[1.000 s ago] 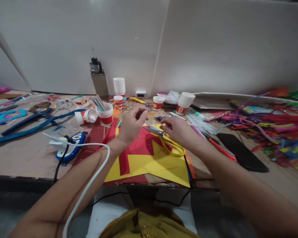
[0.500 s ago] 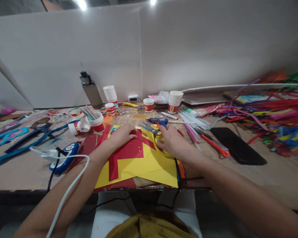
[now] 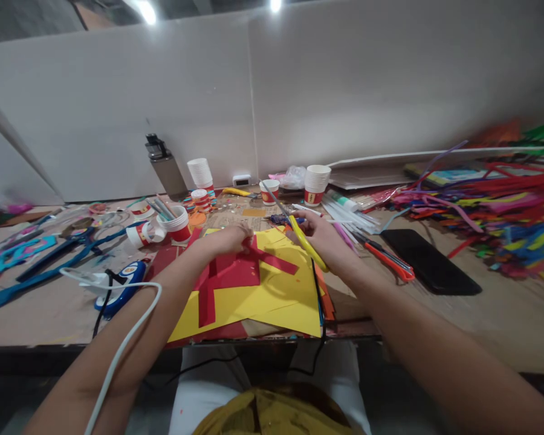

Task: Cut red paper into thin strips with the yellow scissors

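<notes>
My right hand [image 3: 320, 237] is closed on yellow-handled scissors [image 3: 309, 246]; their metal blades point up and away, above the glue gun. Fingertips of my left hand [image 3: 231, 238] are pinched together at the upper end of a red paper strip [image 3: 278, 263], though that contact is partly hidden. The strip slants to the right over yellow paper sheets [image 3: 281, 305]. Under my left hand lies a larger red paper piece [image 3: 238, 272], with another red strip [image 3: 207, 305] running down from it. Tiny red scraps dot the yellow paper.
Paper cups [image 3: 178, 225] with pens stand left, near a bottle [image 3: 167, 169]. A blue glue gun [image 3: 278, 220] lies behind the sheets. On the right are a utility knife [image 3: 390, 261], a black phone [image 3: 430, 261] and colourful pipe cleaners [image 3: 494, 211]. A white cable [image 3: 129, 338] crosses my left forearm.
My right hand has lifted the scissors off the paper, turning their blades upward and away. My left hand has shifted slightly right, and the red strip's right end now lies uncovered.
</notes>
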{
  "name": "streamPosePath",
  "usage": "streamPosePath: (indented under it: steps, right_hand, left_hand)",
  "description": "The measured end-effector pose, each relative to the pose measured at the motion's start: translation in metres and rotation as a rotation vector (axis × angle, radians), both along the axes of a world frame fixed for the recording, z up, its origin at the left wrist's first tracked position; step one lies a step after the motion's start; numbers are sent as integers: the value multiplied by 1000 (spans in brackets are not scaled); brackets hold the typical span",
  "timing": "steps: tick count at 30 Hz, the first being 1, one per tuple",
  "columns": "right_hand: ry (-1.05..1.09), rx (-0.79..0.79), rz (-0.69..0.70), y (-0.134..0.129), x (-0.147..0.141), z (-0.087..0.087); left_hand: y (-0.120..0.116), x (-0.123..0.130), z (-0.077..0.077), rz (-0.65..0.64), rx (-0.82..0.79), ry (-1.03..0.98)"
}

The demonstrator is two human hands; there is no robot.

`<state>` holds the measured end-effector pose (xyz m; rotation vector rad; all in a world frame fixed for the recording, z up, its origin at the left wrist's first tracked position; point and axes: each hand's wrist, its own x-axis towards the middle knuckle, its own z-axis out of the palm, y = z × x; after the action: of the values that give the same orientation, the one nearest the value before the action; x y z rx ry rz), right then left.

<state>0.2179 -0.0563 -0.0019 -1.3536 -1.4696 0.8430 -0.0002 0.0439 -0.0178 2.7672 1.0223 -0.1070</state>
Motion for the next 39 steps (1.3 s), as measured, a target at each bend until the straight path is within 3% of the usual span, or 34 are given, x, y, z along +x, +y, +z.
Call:
streamPosePath:
  steps: [5, 8, 16, 23, 28, 32, 35, 39]
  right_hand:
    - [253, -26, 112, 2, 1, 0]
    - [350, -17, 119, 2, -1, 2]
    - [364, -36, 107, 5, 0, -2]
    - [425, -15, 118, 9, 1, -4]
    - [505, -21, 94, 14, 6, -9]
    - [576, -80, 115, 19, 3, -7]
    - [518, -52, 132, 21, -10, 2]
    - [512, 37, 95, 32, -37, 4]
  left_hand:
    - [-5, 2, 11, 36, -127, -24]
    - [-6, 1, 13, -24, -153, -69]
    - [1, 15, 12, -60, -211, -22]
    - [-3, 1, 31, -81, -166, -95]
    - [-6, -25, 39, 105, -306, -507]
    - [-11, -29, 26, 333, -741, -1062]
    - [-17, -19, 14, 315, -1109, -1449]
    - [-31, 0, 8, 311, -1378, -1729]
